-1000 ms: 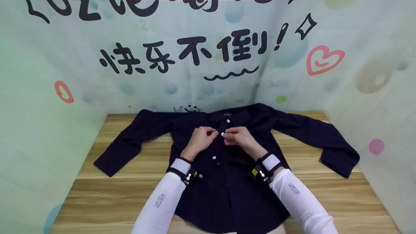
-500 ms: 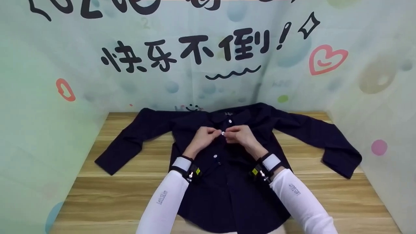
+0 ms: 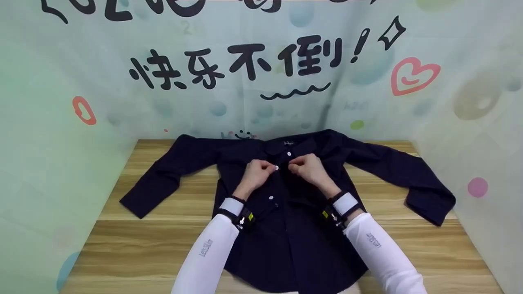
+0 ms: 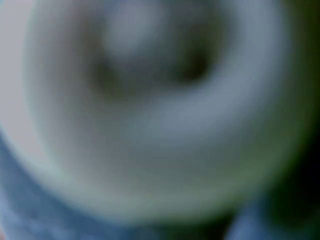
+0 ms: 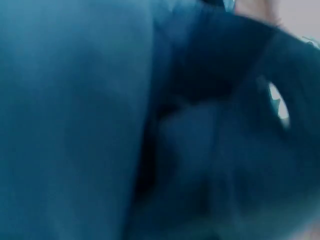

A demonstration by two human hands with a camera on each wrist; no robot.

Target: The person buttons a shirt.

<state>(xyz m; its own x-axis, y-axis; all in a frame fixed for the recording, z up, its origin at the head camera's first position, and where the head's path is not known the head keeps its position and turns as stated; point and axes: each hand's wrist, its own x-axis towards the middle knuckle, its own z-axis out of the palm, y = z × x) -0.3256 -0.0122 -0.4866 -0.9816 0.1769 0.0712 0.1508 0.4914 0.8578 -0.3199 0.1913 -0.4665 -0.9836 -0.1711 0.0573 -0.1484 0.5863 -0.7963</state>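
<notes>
A dark navy shirt (image 3: 261, 253) lies spread on the wooden table, front up, collar at the far side. At its upper chest my left hand (image 3: 254, 175) pinches the front, thumb and fingertips right at a small white button (image 3: 277, 168). Just to the right, my right hand (image 3: 312, 169) has thumb and forefinger brought together on the other front edge. The top button (image 3: 289, 154) sits above the hands and a lower button (image 3: 271, 197) below them. A white button (image 4: 165, 165) fills the left wrist view, badly blurred. Navy cloth (image 5: 75, 125) covers most of the right wrist view.
The left-hand sleeve (image 3: 151, 190) and right-hand sleeve (image 3: 429, 194) stretch out on the wooden table (image 3: 135, 249). A printed cloth backdrop (image 3: 229, 110) stands behind and along both sides. Each wrist carries a strapped camera.
My right hand first came together with the left at the button, then moved right and slightly up, away from it. The left hand stays at the button.
</notes>
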